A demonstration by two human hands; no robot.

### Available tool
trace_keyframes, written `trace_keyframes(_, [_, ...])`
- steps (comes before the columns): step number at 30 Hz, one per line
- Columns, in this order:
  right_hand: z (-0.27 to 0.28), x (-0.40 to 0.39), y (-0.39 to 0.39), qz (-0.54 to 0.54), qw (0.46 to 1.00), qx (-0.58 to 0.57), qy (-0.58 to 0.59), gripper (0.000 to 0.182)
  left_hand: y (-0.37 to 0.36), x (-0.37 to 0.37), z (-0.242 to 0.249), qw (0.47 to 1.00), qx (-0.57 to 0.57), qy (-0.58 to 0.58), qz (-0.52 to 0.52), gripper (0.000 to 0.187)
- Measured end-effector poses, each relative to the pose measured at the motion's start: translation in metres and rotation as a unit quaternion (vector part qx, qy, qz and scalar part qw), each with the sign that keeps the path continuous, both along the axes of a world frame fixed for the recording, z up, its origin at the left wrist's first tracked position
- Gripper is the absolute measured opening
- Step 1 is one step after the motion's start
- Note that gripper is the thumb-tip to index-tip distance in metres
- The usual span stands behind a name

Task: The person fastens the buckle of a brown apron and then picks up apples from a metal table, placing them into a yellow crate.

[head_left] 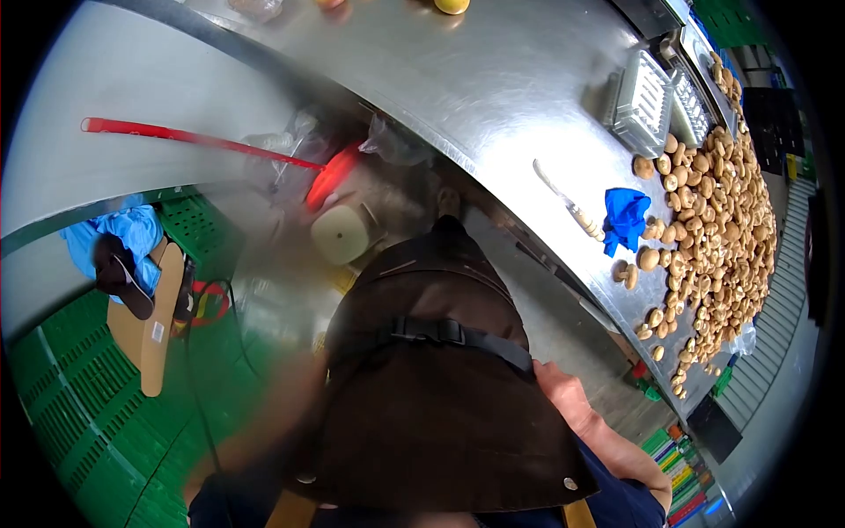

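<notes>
A dark brown apron [440, 414] covers my front, with tan straps at its bib. Around its waist runs a black strap [497, 348] with a buckle [429, 331] fastened at the middle. My right hand [563, 392] is at the apron's right side, its fingers closed at the strap where it passes round the edge. On the other side, my left hand [304, 378] is smeared by motion beside the apron; its fingers cannot be made out.
On the steel table [493, 97] lie a knife [568, 201], a blue cloth [626, 220], clear plastic trays [644, 104] and a large heap of brown mushrooms [722, 229]. Left are a red-handled tool [202, 141], a stool [341, 234], green crates [79, 396] and a cap [121, 275].
</notes>
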State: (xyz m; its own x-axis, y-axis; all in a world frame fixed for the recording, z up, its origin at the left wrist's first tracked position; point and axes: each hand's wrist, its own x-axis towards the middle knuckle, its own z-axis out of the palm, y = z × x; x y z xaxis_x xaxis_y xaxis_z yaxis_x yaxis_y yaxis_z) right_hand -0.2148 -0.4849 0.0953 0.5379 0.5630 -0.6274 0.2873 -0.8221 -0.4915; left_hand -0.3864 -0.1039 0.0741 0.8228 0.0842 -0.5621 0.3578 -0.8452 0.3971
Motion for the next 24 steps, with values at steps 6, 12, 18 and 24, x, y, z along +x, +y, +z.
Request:
trace_keyframes(6, [0.001,0.001,0.001,-0.147,0.985,0.066,0.068,0.034,0.0,-0.006,-0.006,0.981,-0.115,0.031,0.152,0.015])
trace_keyframes(12, [0.004,0.012,-0.007,-0.188,0.961,0.101,0.177,0.038,0.003,0.03,0.011,0.969,-0.222,-0.051,0.1,0.017])
trace_keyframes(18, [0.011,0.024,-0.007,-0.142,0.982,0.016,0.123,0.034,-0.014,0.056,-0.013,0.987,-0.131,0.067,0.059,0.015])
trace_keyframes(24, [0.002,0.038,-0.038,-0.167,0.979,0.036,0.114,0.032,-0.042,0.092,-0.026,0.991,-0.129,0.03,0.027,0.012])
